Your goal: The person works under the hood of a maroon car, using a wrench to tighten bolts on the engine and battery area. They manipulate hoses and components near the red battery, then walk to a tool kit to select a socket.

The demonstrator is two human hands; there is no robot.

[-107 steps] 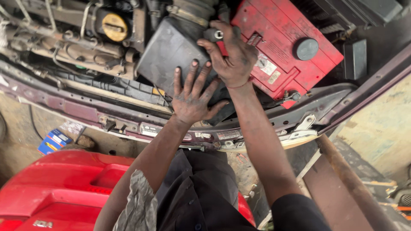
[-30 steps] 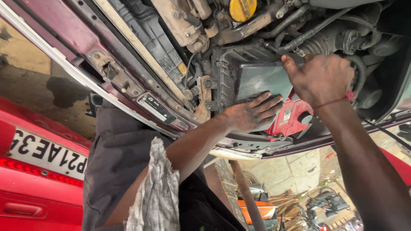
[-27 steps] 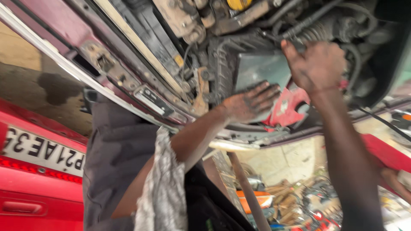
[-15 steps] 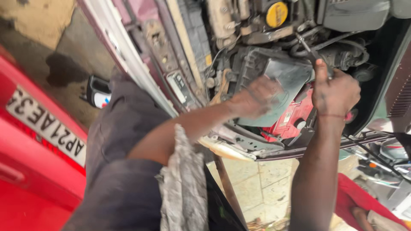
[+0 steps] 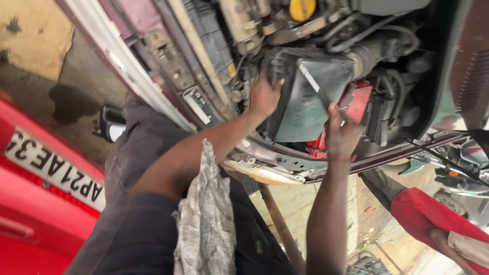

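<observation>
I lean over an open car engine bay. A black plastic box sits tilted in the middle of it. My left hand grips the box's left edge, fingers curled over its upper corner. My right hand holds the box's lower right side, thumb up against its face, in front of a red battery. No tool shows in either hand. A grey rag hangs over my left forearm.
A yellow filler cap and hoses lie behind the box. The maroon front crossmember runs under my arms. A red car panel is at left. Another person's red-clad limb and a motorbike are at right.
The view has swung. My left hand slid from the box's face to its left edge. My right hand dropped from the upper right to the lower right side; the thin tool it held no longer shows.
</observation>
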